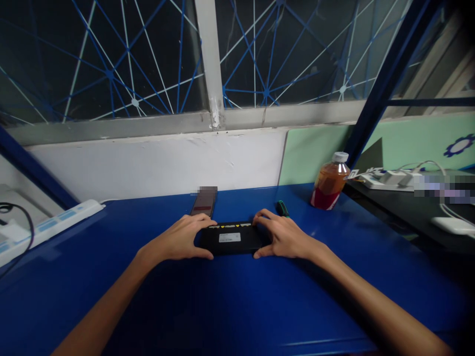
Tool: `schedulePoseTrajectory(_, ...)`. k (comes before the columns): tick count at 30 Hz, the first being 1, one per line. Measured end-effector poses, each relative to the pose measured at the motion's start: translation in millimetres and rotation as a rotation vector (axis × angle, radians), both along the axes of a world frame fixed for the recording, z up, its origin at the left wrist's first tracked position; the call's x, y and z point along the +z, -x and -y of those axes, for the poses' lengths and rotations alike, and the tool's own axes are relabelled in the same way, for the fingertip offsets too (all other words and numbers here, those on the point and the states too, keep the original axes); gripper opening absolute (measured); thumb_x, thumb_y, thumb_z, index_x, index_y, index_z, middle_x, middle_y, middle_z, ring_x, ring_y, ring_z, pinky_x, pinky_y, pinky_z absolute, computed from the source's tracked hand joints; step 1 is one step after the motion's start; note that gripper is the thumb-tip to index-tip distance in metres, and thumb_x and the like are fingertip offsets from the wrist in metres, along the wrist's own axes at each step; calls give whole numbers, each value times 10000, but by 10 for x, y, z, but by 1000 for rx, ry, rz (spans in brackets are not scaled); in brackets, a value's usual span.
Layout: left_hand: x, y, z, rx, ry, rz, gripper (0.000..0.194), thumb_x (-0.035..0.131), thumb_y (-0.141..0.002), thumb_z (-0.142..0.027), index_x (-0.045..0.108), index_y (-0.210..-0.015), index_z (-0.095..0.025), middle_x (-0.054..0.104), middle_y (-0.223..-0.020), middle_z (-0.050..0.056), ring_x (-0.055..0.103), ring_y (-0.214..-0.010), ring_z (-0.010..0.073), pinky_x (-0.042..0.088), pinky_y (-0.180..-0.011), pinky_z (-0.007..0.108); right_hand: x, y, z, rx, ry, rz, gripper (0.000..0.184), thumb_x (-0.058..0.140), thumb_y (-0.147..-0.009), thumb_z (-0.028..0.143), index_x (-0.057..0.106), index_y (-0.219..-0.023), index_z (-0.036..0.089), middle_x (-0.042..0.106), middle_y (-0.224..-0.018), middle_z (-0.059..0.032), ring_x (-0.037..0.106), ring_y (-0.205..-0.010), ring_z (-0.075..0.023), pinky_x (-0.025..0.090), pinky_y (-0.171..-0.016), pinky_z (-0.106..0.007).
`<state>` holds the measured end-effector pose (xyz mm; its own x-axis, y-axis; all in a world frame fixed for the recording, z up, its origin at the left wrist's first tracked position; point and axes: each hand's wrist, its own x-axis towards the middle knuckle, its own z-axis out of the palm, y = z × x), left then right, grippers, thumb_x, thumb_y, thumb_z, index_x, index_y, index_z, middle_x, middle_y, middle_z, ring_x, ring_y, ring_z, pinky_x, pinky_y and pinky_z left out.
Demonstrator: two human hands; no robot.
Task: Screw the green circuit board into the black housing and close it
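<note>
A flat black rectangular box (pixel 232 245) with a white label and small yellow marks along its far edge lies on the blue table (pixel 208 306). My left hand (pixel 185 238) grips its left end, thumb at the near edge and fingers over the far edge. At the opposite end my right hand (pixel 280 234) holds it the same way. Just beyond the left hand lies a phone (pixel 204 201), partly blurred out. A green and black handle (pixel 282 208), perhaps of a screwdriver, shows behind the right hand; its other end is hidden.
A bottle of orange-brown drink (pixel 330 180) stands at the back right. White power strips lie on the left (pixel 52 230) and, with plugs and cables, on the dark surface at right (pixel 393 179). Blue frame posts (pixel 371 106) rise before the window and wall.
</note>
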<state>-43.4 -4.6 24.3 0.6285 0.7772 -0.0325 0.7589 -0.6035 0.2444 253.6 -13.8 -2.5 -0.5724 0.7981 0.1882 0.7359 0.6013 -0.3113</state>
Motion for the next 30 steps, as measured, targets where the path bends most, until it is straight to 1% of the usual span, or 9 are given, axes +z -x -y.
schedulePoseTrajectory(4, -6, 8, -11, -31, -22, 0, 652, 660, -668, -607, 525, -1233, -312, 556, -1181, 52, 544, -987, 281, 411, -823, 409, 7, -6, -4, 7, 7, 6, 719, 706, -619, 633, 520, -1150, 185, 534, -1144, -85, 563, -706, -167, 428, -604, -308)
schedulePoseTrajectory(7, 1, 4, -11, -49, -35, -2, 642, 660, -672, -604, 532, -1236, -324, 557, -1183, 48, 547, -988, 275, 404, -835, 406, 18, -6, -7, 10, 15, 11, 711, 703, -624, 632, 516, -1141, 181, 533, -1130, -80, 564, -714, -171, 425, -600, -305)
schedulePoseTrajectory(13, 15, -48, 20, -40, -60, -38, 643, 621, -701, -632, 512, -1271, -357, 557, -1197, 48, 549, -994, 280, 396, -822, 398, 26, -7, 3, 18, 20, 15, 702, 670, -642, 662, 502, -1129, 185, 529, -1126, -77, 568, -726, -176, 421, -595, -301)
schedulePoseTrajectory(20, -20, -61, 17, -52, -72, -44, 600, 573, -759, -606, 486, -1301, -365, 547, -1182, 71, 532, -987, 289, 397, -799, 421, 10, -13, 7, 20, 1, 23, 708, 643, -661, 675, 492, -1143, 180, 533, -1139, -81, 572, -722, -176, 421, -587, -302)
schedulePoseTrajectory(24, -34, -64, 13, -62, -84, -27, 589, 565, -769, -592, 496, -1295, -338, 546, -1163, 75, 531, -975, 277, 392, -816, 423, 4, -8, 3, 16, -23, 30, 698, 646, -672, 661, 491, -1152, 180, 533, -1147, -84, 568, -710, -169, 423, -594, -304)
schedulePoseTrajectory(30, -57, -52, 3, -69, -85, -1, 581, 566, -772, -603, 497, -1292, -354, 544, -1173, 73, 526, -985, 285, 386, -824, 432, 16, 3, 28, 20, -51, 37, 655, 645, -702, 617, 496, -1166, 179, 536, -1154, -103, 560, -677, -170, 425, -589, -329)
